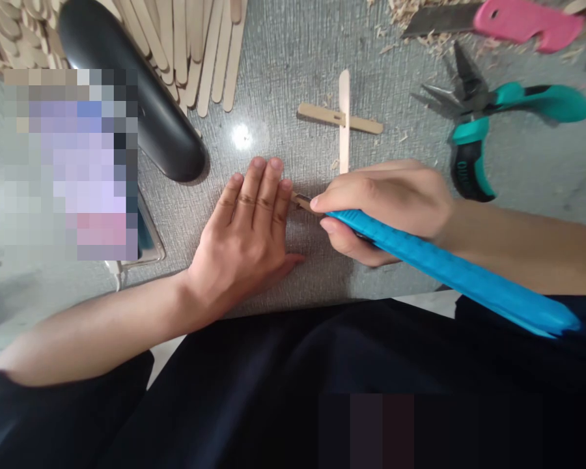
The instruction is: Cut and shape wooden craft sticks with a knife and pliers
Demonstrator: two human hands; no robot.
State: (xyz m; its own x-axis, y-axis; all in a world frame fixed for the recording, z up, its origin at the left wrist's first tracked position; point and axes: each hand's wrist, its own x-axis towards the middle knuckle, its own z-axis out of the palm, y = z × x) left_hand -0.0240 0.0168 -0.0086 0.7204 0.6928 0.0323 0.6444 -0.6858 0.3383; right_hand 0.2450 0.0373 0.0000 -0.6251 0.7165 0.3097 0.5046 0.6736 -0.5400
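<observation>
My right hand (385,208) grips a blue utility knife (449,260), its handle slanting down to the right. The knife's blade end touches or lies just over a short visible piece of wooden craft stick (306,202). My left hand (249,228) lies palm down with fingers stretched out, its index fingertip beside that stick. Whether more of the stick runs under the palm is hidden. Beyond my right hand, a pale craft stick (344,98) crosses a browner stick (366,124), which has a small slot cut in it.
A pile of craft sticks (195,39) spreads at the upper left beside a black case (151,111). Teal-handled pliers (471,124) lie open at the right. A pink-handled cutter (527,25) rests among wood shavings at the top right. A white cable (117,273) runs near a partly blurred device.
</observation>
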